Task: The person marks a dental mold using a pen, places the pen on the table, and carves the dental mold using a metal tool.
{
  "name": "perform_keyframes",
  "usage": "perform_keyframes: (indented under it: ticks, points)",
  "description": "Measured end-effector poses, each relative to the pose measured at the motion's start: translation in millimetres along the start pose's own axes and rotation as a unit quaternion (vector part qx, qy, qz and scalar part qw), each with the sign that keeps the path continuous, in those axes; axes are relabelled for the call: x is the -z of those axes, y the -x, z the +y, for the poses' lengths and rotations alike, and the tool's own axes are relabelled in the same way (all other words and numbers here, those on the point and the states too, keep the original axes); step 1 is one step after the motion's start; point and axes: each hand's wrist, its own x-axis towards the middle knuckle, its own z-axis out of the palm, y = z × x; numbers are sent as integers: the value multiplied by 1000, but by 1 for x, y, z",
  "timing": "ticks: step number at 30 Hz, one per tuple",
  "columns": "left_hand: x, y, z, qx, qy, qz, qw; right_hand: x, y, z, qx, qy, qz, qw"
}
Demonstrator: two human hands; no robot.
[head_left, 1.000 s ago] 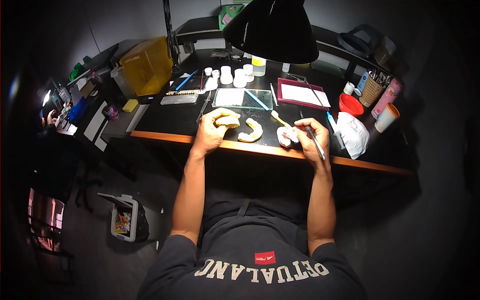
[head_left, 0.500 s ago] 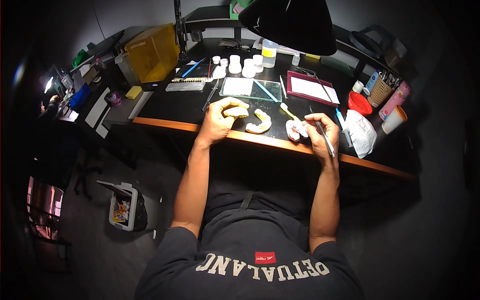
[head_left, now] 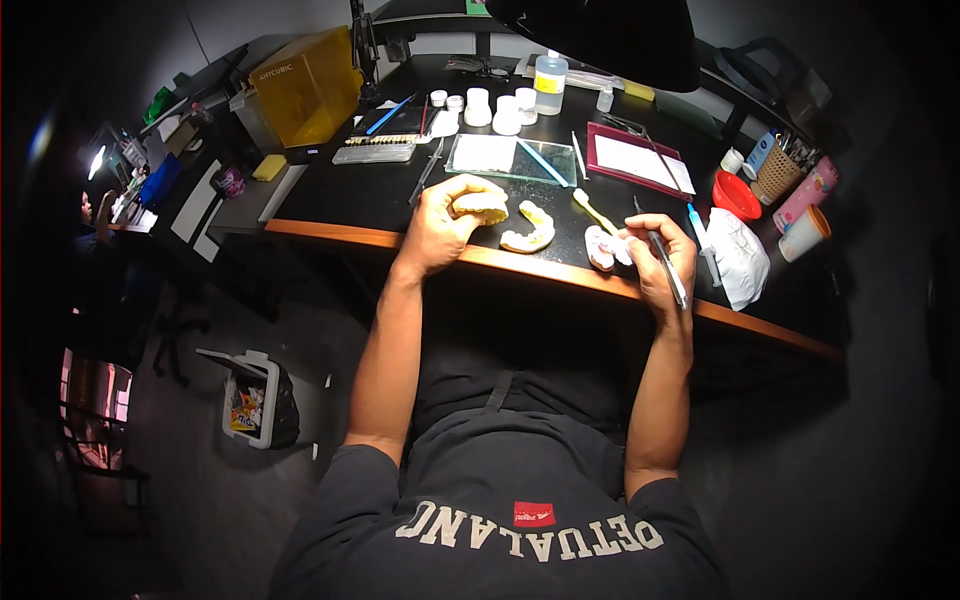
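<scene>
My left hand is closed around a yellowish dental cast, held up over the table's front edge. Beside it on the black tabletop lies a horseshoe-shaped dental cast with yellow on it. My right hand grips a slim, dark and silver pen-like tool, its thin tip pointing away from me. A pinkish-white dental model sits at the table edge, just left of the right fingers; I cannot tell whether they touch it. Behind that model rests a yellow-green toothbrush.
A glass slab, white jars and a clear bottle stand farther back. At right are a syringe, crumpled white tissue and a red bowl. A black lamp hangs above. Another person is far left.
The cast in my left hand has been tilted, showing more of its yellowish surface. The view has shifted slightly. My right hand keeps hold of the tool near the pinkish-white model.
</scene>
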Motion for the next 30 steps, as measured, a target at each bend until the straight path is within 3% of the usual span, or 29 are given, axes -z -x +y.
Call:
perform_keyframes:
  ticks: [12, 30]
  points:
    - [-3, 2, 12, 63, 56, 34, 996, 3, -1, 2, -15, 19, 3, 1000]
    - [4, -2, 10, 71, 112, 20, 991, 3, 0, 2, -23, 17, 5, 1000]
